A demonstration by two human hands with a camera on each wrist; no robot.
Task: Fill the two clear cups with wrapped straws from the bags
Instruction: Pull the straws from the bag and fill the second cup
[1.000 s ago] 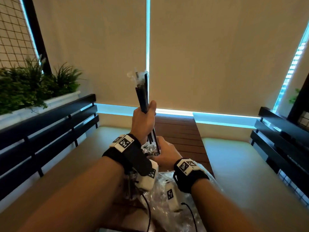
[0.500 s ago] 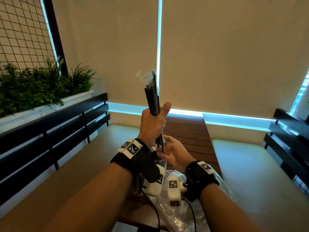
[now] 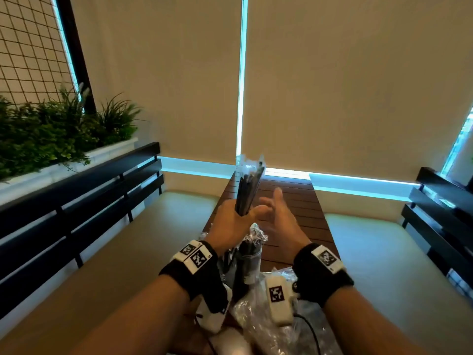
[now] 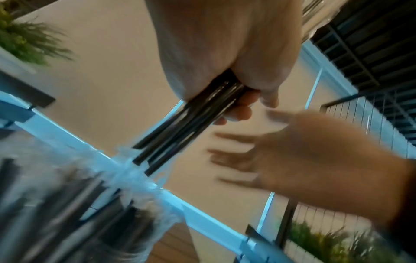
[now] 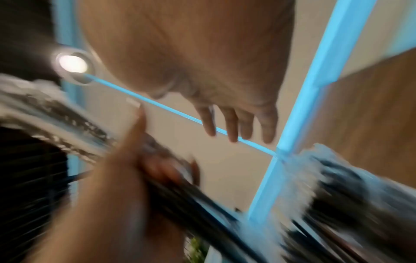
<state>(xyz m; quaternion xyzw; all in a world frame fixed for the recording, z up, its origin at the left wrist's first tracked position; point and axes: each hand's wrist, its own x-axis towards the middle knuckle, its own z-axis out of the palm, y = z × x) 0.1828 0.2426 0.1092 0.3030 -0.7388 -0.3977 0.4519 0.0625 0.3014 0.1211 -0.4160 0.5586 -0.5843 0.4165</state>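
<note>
The left hand (image 3: 230, 221) clenches a bundle of black wrapped straws (image 3: 249, 187) at frame centre, tips pointing up; the right hand (image 3: 277, 221) is just right of it, fingers spread, holding nothing; below them a clear cup (image 3: 247, 265) already holds straws; crumpled bags (image 3: 258, 319) lie at the bottom on the table (image 3: 294, 201).

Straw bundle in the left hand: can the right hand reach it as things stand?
Probably yes. The right hand is open beside the straw bundle that the left hand grips, with nothing between them.
</note>
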